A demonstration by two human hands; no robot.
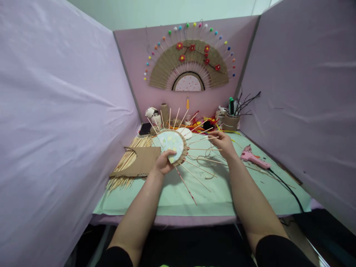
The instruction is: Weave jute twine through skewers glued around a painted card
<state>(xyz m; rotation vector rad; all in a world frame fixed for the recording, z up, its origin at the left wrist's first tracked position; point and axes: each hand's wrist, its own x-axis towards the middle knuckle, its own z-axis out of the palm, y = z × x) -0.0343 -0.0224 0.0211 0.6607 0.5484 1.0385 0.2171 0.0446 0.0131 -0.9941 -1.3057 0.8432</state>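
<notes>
My left hand (163, 163) grips the lower edge of a half-round card disc (172, 144) edged with twine, held up over the green table cover (172, 196). Several thin wooden sticks (198, 167) fan out from the disc in all directions. My right hand (222, 142) is closed in a pinch around the outer end of one of the right-pointing sticks, with loose twine (204, 161) lying beneath it on the table.
A cardboard arch piece (141, 161) lies on a bundle of sticks (126, 168) at the left. A pink glue gun (254, 157) with a black cord lies at the right. Jars, a pen cup (230, 120) and craft bits stand at the back under a finished fan (189, 65) on the wall.
</notes>
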